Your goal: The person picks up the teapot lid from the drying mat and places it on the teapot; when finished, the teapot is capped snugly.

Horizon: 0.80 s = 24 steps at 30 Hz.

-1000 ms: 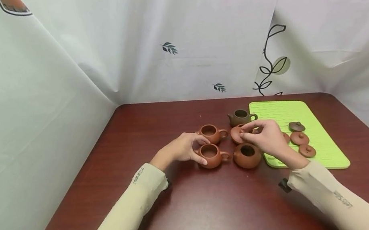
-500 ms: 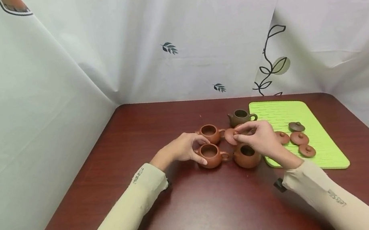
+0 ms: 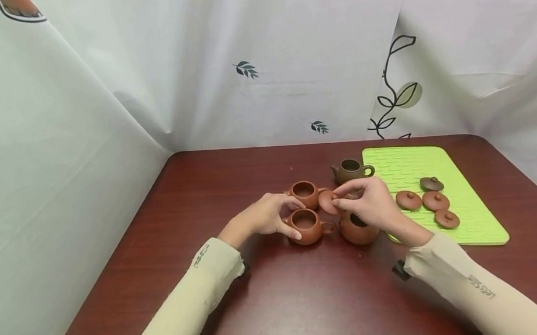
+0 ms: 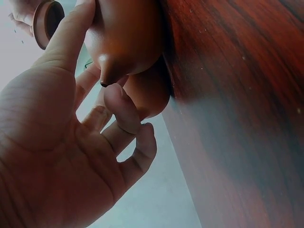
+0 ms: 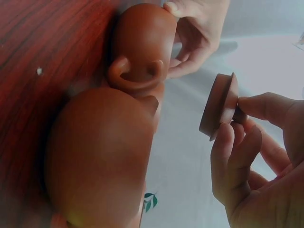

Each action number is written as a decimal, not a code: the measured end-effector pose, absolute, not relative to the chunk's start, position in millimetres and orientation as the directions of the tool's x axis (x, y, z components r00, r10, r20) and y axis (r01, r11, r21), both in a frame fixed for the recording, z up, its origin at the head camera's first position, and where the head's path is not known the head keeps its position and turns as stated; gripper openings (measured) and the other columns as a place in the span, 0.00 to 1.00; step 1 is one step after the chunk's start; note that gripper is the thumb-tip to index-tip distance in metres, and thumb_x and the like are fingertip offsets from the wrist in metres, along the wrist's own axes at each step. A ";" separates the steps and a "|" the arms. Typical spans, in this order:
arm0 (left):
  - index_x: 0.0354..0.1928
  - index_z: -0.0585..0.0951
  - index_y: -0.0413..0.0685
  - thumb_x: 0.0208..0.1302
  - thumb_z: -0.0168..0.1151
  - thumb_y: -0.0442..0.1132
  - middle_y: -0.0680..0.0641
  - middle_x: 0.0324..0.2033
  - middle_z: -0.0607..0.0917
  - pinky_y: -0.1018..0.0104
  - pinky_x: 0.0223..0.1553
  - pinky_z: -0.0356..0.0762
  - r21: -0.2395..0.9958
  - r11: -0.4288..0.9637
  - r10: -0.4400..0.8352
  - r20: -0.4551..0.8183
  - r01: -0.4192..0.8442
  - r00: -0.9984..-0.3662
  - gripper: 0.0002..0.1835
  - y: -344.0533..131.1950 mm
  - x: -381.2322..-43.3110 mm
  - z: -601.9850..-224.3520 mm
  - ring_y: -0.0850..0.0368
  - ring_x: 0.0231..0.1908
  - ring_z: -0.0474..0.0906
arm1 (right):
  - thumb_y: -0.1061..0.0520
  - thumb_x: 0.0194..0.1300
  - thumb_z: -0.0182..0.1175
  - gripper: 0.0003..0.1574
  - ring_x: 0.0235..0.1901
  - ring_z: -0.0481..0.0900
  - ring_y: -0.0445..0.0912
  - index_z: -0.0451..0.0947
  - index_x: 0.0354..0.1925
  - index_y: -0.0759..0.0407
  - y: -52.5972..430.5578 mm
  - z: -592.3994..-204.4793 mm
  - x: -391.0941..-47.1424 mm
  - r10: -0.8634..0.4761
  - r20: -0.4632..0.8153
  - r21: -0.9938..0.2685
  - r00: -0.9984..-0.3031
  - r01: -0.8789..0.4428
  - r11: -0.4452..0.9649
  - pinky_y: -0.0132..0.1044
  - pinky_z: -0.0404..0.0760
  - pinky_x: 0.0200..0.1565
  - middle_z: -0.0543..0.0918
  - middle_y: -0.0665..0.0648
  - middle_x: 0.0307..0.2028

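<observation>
My left hand [image 3: 268,215] holds a small reddish-brown clay teapot [image 3: 305,236] standing on the table, thumb on its near side and fingers round its spout end. That teapot has no lid on, and its handle points right. My right hand [image 3: 375,204] pinches a round clay lid [image 5: 219,107] by its knob, held in the air just right of the gripped teapot. In the right wrist view the lid is tilted on edge. A second lidless teapot [image 3: 306,192] stands behind the gripped one. Another, rounder teapot [image 3: 357,231] sits partly under my right hand.
A dark brown teapot [image 3: 350,169] stands at the back. On a lime-green mat [image 3: 476,230] at the right lie several reddish lids [image 3: 436,200] and one dark lid [image 3: 431,183]. White cloth [image 3: 199,72] hangs behind the dark red table [image 3: 271,309].
My right hand has carried the lid leftward, from over the teapots on the right toward the one my left hand grips. The left hand has kept its place.
</observation>
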<state>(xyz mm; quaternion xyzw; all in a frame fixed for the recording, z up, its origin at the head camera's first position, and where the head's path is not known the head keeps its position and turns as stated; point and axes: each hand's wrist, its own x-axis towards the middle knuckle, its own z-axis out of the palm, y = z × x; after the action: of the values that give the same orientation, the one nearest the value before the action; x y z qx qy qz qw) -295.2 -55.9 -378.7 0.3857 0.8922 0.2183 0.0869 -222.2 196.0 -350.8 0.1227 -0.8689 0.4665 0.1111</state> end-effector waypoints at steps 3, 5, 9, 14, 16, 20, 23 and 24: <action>0.58 0.81 0.56 0.44 0.81 0.57 0.54 0.52 0.85 0.61 0.58 0.71 0.454 0.610 0.724 0.012 0.649 -0.689 0.37 -55.6 -294.7 -378.2 0.59 0.56 0.77 | 0.62 0.57 0.73 0.08 0.31 0.84 0.50 0.89 0.37 0.63 193.0 -352.1 -222.6 -0.108 0.312 -0.774 -0.944 -0.318 0.548 0.31 0.77 0.28 0.88 0.59 0.33; 0.58 0.81 0.56 0.44 0.81 0.57 0.54 0.52 0.85 0.61 0.57 0.71 0.455 0.610 0.724 0.012 0.649 -0.690 0.37 -55.2 -294.6 -377.8 0.60 0.55 0.77 | 0.61 0.57 0.73 0.08 0.31 0.83 0.51 0.89 0.36 0.62 191.3 -353.5 -222.9 -0.110 0.315 -0.768 -0.943 -0.321 0.554 0.31 0.76 0.28 0.88 0.58 0.33; 0.58 0.81 0.56 0.44 0.81 0.56 0.55 0.51 0.85 0.62 0.57 0.72 0.452 0.608 0.726 0.017 0.653 -0.688 0.36 -55.1 -294.8 -377.7 0.61 0.54 0.78 | 0.61 0.56 0.74 0.07 0.29 0.82 0.51 0.89 0.35 0.61 187.5 -355.5 -223.5 -0.128 0.325 -0.760 -0.937 -0.339 0.555 0.32 0.77 0.27 0.88 0.57 0.34; 0.57 0.81 0.56 0.44 0.81 0.56 0.55 0.51 0.85 0.62 0.56 0.72 0.451 0.603 0.730 0.021 0.658 -0.683 0.36 -55.6 -294.9 -377.7 0.61 0.54 0.77 | 0.63 0.56 0.73 0.06 0.27 0.82 0.48 0.88 0.35 0.62 182.9 -355.8 -223.4 -0.156 0.321 -0.768 -0.934 -0.354 0.534 0.32 0.78 0.27 0.87 0.58 0.34; 0.57 0.81 0.56 0.44 0.81 0.56 0.56 0.52 0.84 0.63 0.56 0.72 0.453 0.601 0.731 0.024 0.659 -0.682 0.36 -55.9 -294.9 -377.9 0.61 0.54 0.77 | 0.64 0.56 0.73 0.06 0.27 0.82 0.46 0.88 0.35 0.63 181.4 -356.3 -223.3 -0.165 0.315 -0.773 -0.935 -0.354 0.527 0.32 0.78 0.26 0.87 0.59 0.34; 0.57 0.81 0.57 0.44 0.81 0.56 0.57 0.52 0.84 0.64 0.55 0.72 0.454 0.598 0.732 0.026 0.660 -0.681 0.36 -56.4 -295.5 -378.6 0.62 0.53 0.77 | 0.65 0.56 0.71 0.05 0.25 0.82 0.43 0.88 0.35 0.63 178.6 -357.1 -223.6 -0.180 0.309 -0.775 -0.934 -0.357 0.521 0.33 0.78 0.25 0.87 0.59 0.33; 0.57 0.81 0.57 0.44 0.81 0.57 0.57 0.52 0.83 0.64 0.54 0.73 0.454 0.596 0.733 0.029 0.662 -0.680 0.36 -56.5 -296.0 -378.9 0.62 0.53 0.77 | 0.65 0.55 0.71 0.06 0.23 0.81 0.42 0.88 0.35 0.63 176.9 -358.1 -224.0 -0.184 0.300 -0.774 -0.936 -0.352 0.527 0.34 0.77 0.24 0.87 0.58 0.31; 0.57 0.81 0.57 0.44 0.81 0.57 0.57 0.52 0.83 0.64 0.54 0.73 0.455 0.596 0.733 0.030 0.662 -0.680 0.36 -56.4 -296.0 -378.9 0.62 0.53 0.77 | 0.65 0.55 0.71 0.06 0.23 0.81 0.42 0.88 0.35 0.63 176.1 -358.1 -224.1 -0.184 0.297 -0.774 -0.937 -0.349 0.528 0.34 0.77 0.24 0.87 0.57 0.31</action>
<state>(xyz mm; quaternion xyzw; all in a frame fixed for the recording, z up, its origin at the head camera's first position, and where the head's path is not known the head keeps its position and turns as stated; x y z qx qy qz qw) -296.0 -56.4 -378.9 0.3920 0.8896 0.2203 0.0803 -224.1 176.1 -358.1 0.1533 -0.8695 0.4609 0.0893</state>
